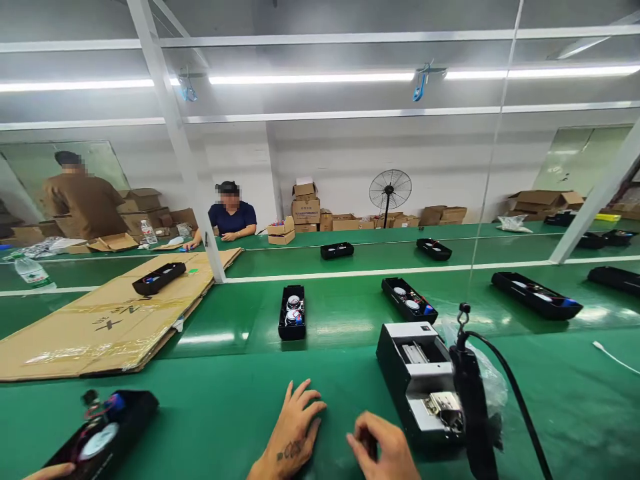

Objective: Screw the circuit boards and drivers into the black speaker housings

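Note:
My left hand (pixel 295 427) rests over the green work surface, its fingers spread and nothing held. Close by on the right, my right hand (pixel 383 447) has its fingers curled together; a dark spot shows between them, but I cannot make out whether it is an object. Beside that hand stands a black and silver screw feeder (pixel 425 387). An electric screwdriver (pixel 473 407) hangs in front of it, its black cable curving right. At lower left, another person's hand (pixel 50 472) touches an open black speaker housing (pixel 110 427) with round speakers and wires.
Several open speaker housings lie on the green belt, one (pixel 292 313) straight ahead and another (pixel 410 300) behind the feeder. A flattened cardboard sheet (pixel 100 333) covers the left side. One person (pixel 233 217) sits across; another (pixel 80 197) stands at back left. A white cable (pixel 617 358) lies right.

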The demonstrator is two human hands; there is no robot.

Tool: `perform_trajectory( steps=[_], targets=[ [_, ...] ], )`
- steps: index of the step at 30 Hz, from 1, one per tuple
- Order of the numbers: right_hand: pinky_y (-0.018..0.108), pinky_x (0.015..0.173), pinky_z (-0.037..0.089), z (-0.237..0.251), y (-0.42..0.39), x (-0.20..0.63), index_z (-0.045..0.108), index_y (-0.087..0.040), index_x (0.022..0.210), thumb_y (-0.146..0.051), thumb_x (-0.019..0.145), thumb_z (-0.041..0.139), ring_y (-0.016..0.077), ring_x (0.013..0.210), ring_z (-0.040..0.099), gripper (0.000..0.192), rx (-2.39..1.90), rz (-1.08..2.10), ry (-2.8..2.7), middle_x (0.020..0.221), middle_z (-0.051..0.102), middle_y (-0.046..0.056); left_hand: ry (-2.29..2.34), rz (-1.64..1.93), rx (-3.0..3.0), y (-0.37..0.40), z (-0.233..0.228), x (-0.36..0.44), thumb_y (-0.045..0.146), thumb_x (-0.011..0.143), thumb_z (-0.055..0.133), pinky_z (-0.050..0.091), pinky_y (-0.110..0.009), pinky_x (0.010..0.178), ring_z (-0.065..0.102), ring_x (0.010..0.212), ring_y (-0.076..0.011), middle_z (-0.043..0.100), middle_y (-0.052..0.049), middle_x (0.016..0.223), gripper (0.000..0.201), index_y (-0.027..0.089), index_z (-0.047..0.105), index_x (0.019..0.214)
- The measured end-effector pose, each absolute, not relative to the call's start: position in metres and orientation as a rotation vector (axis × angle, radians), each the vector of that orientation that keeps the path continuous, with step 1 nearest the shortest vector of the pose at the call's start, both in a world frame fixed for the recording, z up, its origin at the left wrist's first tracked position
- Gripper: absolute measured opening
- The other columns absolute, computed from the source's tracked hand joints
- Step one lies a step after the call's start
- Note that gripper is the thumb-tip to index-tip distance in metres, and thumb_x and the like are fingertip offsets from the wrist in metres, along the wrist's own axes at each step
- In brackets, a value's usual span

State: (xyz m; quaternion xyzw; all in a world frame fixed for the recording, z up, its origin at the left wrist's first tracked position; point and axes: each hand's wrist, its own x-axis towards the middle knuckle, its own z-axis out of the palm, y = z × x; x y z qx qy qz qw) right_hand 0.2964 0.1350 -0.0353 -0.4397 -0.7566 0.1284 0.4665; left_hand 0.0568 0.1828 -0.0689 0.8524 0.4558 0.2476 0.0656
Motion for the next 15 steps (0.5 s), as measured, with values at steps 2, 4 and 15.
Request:
perform_trajectory(
  steps=[2, 4, 15],
  targets=[
    [0.022, 0.052, 0.05, -0.024, 0.158, 0.287, 0.062, -0.023, 0.073, -0.039, 0.102, 0.064, 0.0148, 0.053, 0.065, 0.034, -1.103, 0.358, -1.856, 0.061, 0.067, -0.003, 1.34, 0.784, 2.534, 0.181, -0.063, 0.055, 0.0, 0.087, 0.059, 0.044, -0.08, 0.117, 0.067, 0.139, -0.0382, 0.08, -0.01, 0.123, 0.05, 0.029, 0.076, 0.124],
    [0.023, 0.047, 0.049, -0.028, 0.172, 0.281, 0.062, -0.024, 0.07, -0.048, 0.103, 0.062, 0.0161, 0.047, 0.063, 0.041, -1.12, 0.386, -1.812, 0.056, 0.064, -0.003, 1.367, 0.807, 2.503, 0.179, -0.053, 0.056, 0.0, 0.085, 0.059, 0.046, -0.081, 0.115, 0.069, 0.136, -0.0387, 0.08, -0.012, 0.123, 0.051, 0.027, 0.077, 0.124],
    [0.062, 0.087, 0.07, -0.123, 0.199, 0.298, 0.089, -0.041, 0.111, -0.037, 0.097, 0.058, 0.0448, 0.117, 0.08, 0.035, -1.053, 0.112, -2.092, 0.126, 0.084, 0.014, 1.912, 1.169, 2.32, 0.122, 0.021, 0.004, 0.016, 0.104, 0.057, 0.03, -0.074, 0.13, 0.049, 0.157, -0.0314, 0.066, -0.01, 0.152, 0.051, 0.033, 0.06, 0.152]
  ],
)
